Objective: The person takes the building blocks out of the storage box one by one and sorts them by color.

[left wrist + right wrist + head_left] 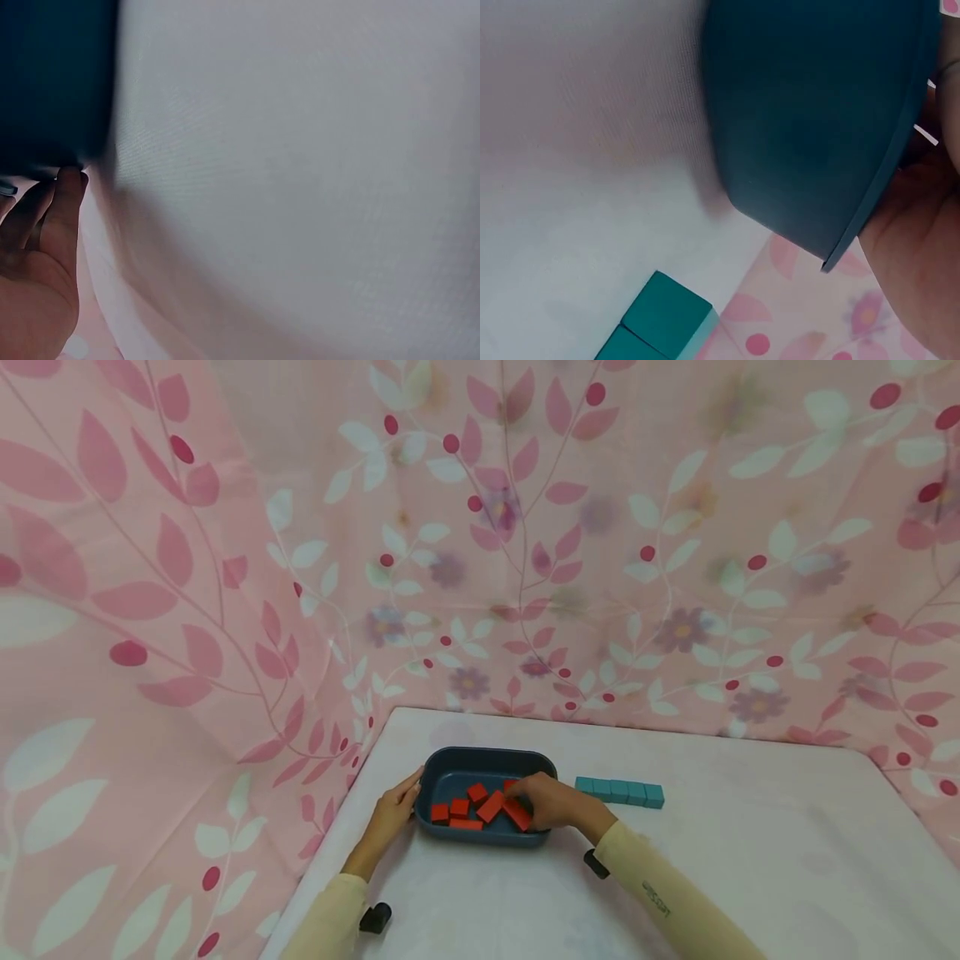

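A dark blue tray (487, 753) stands on the white table and holds several red blocks (477, 792). My left hand (393, 814) rests with straight fingers against the tray's left wall; in the left wrist view its fingertips (66, 184) touch the dark tray (52, 82). My right hand (551, 802) reaches into the tray's right side, fingers curled down over a red block (517, 816) that shows beneath them. The right wrist view gives only the tray's outer wall (810, 112) and my palm (922, 247); the fingers are hidden there.
A row of several teal blocks (621, 791) lies on the table just right of the tray, one end showing as a teal block (667, 315) in the right wrist view. Pink leaf-patterned cloth (525, 527) hangs behind and to the left. The table's left edge (330, 835) runs close to my left arm.
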